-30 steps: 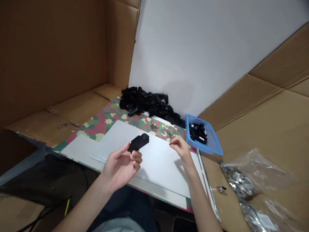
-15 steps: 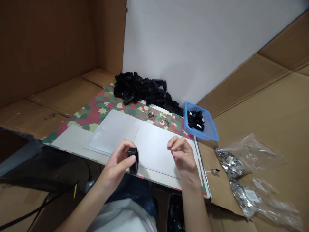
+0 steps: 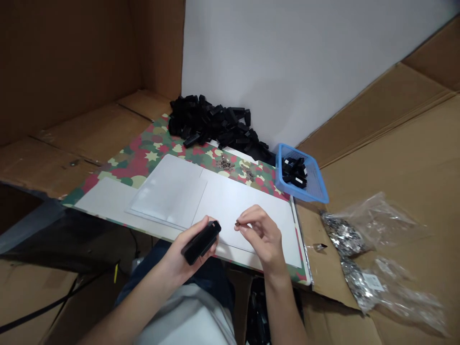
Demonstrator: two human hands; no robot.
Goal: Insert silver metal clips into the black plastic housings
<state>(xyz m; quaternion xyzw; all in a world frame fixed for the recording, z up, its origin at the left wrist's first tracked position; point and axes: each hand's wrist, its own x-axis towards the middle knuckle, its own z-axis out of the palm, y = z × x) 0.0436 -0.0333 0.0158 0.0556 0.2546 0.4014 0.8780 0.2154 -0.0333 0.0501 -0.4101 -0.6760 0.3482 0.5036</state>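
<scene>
Near white paper (image 3: pixel 237 196), the left hand (image 3: pixel 177 256) grips an oblong black casing (image 3: pixel 201 243), the right hand (image 3: pixel 264 235) pinching a tiny piece (image 3: pixel 236 224).

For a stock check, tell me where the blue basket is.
In the head view, the blue basket is at the far right corner of the table, right of the black pile, beyond the right hand.

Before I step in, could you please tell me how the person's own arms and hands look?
The left hand and right hand are bare, with no gloves, rings or watch to be seen. No sleeve shows on the left forearm or right forearm. The top is pale, the trousers dark blue.
</scene>
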